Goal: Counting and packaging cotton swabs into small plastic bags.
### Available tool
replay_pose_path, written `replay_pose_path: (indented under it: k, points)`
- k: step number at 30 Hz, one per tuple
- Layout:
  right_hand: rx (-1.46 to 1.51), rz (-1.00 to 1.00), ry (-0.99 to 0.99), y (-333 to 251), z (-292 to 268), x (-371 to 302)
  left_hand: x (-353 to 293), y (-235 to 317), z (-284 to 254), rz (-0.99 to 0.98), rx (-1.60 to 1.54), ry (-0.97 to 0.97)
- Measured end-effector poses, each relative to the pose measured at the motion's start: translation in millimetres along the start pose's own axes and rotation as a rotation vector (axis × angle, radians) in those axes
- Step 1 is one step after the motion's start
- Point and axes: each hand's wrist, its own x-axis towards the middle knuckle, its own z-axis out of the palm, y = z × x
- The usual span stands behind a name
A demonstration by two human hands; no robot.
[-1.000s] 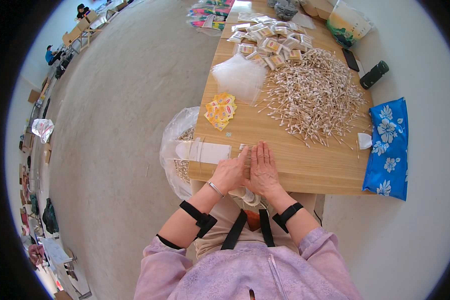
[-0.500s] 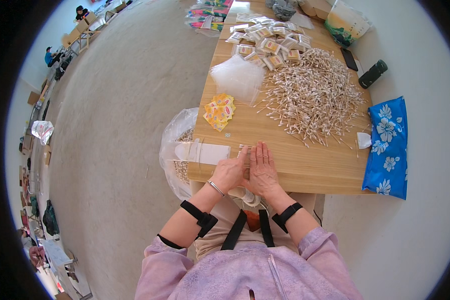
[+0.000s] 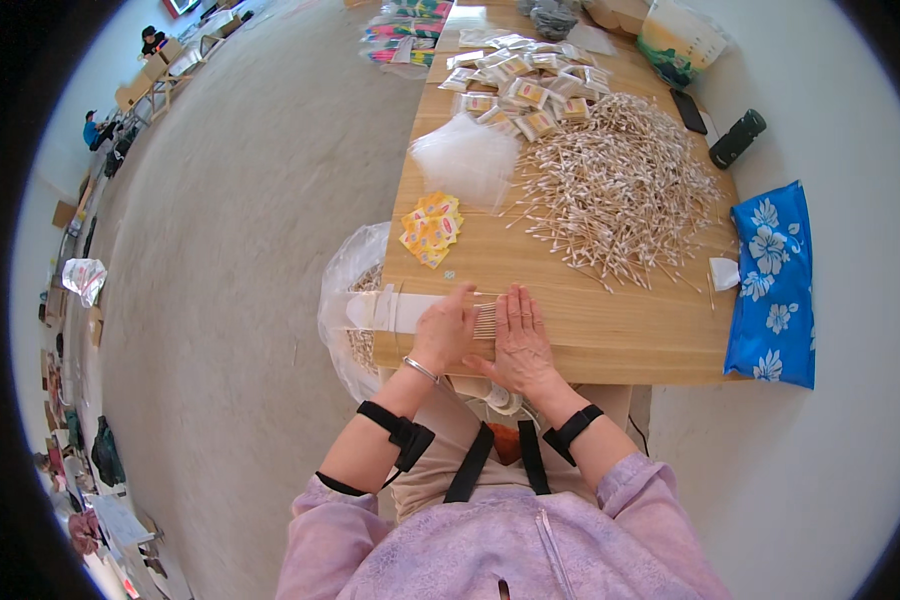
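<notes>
A small row of cotton swabs (image 3: 485,321) lies side by side on the wooden table between my two hands. My right hand (image 3: 522,342) rests flat at the row's right edge, fingers stretched out and together, thumb pointing toward the left. On the other side, my left hand (image 3: 446,330) is palm down with its fingers loosely bent and nothing visible in them; its fingertips are close to the row's left end. Beneath and beside that hand extends a white flat strip (image 3: 395,311), partly hidden by it. A large heap of cotton swabs (image 3: 620,190) spreads farther back.
Yellow cards (image 3: 432,229), clear plastic bags (image 3: 465,160) and filled packets (image 3: 530,95) lie beyond my hands. At right are a blue flowered pack (image 3: 772,290), a dark cylinder (image 3: 738,138) and a phone (image 3: 688,110). A bag of swabs (image 3: 337,275) hangs beside the table's left edge.
My left hand has shifted left, away from my right hand, and now covers part of the white strip. More of the swab row shows between them. My right hand stays nearly in place.
</notes>
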Motion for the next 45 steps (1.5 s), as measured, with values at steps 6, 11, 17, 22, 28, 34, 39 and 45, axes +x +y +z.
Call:
replay_pose_path:
  k: [6,11,17,22,28,34,39,45]
  points:
    - [-0.019,0.01,-0.014,-2.5,-2.2,0.0,32.8,-3.8,5.6,0.065,-0.08,0.084]
    - [0.019,0.019,0.006,1.6,0.5,-1.9,27.6,-6.0,27.6,0.083,-0.48,0.319]
    - [0.013,0.007,-0.027,-0.8,-0.6,-2.1,-8.8,1.7,46.4,0.03,-1.012,0.217]
    - [-0.026,0.001,-0.018,-12.0,-3.0,-5.3,-7.3,-2.2,43.4,0.019,-1.037,0.198]
    - [0.022,0.02,-0.014,-22.3,4.2,-7.0,-8.4,-6.2,40.0,-0.028,-1.205,0.156]
    - [-0.009,0.096,-0.022,-51.0,30.3,14.8,-2.9,-17.6,19.2,-0.047,-1.087,0.254]
    - [0.016,0.066,0.015,-86.2,50.3,46.5,1.1,-58.4,-6.2,-0.068,-1.031,0.326]
    - [0.137,0.061,-0.08,-96.7,45.5,54.0,-6.2,-74.8,-21.1,-0.141,-1.092,0.269]
